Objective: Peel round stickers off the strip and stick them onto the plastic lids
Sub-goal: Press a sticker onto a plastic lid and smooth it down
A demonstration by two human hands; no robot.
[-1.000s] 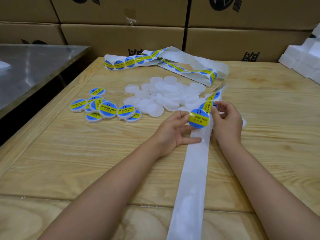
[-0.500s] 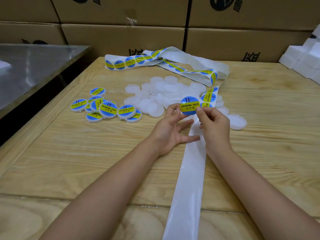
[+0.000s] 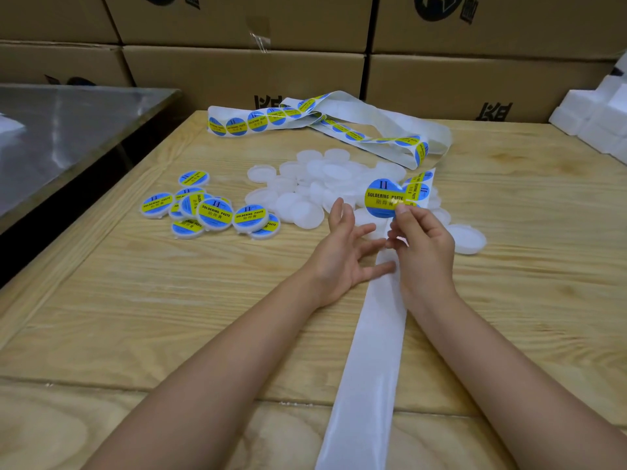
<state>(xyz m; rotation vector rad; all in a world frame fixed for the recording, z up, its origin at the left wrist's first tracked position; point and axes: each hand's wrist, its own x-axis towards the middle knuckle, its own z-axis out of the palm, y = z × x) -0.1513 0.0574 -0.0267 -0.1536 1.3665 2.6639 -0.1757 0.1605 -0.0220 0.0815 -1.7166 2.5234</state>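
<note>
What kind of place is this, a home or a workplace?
Most likely a packing workshop or storeroom: stacked cardboard cartons stand behind the wooden table, a steel bench is beside it, and plain lids lie near labelled lids while the right hand holds a sticker.

The round sticker (image 3: 385, 198) was blue with a yellow band and black lettering, the backing strip (image 3: 369, 351) plain white, the bare plastic lids (image 3: 307, 214) milky translucent white, the worktop (image 3: 169, 300) pale yellowish wood with darker grain, the cardboard boxes (image 3: 237, 72) brown with black print, and the foam blocks (image 3: 597, 117) white.
</note>
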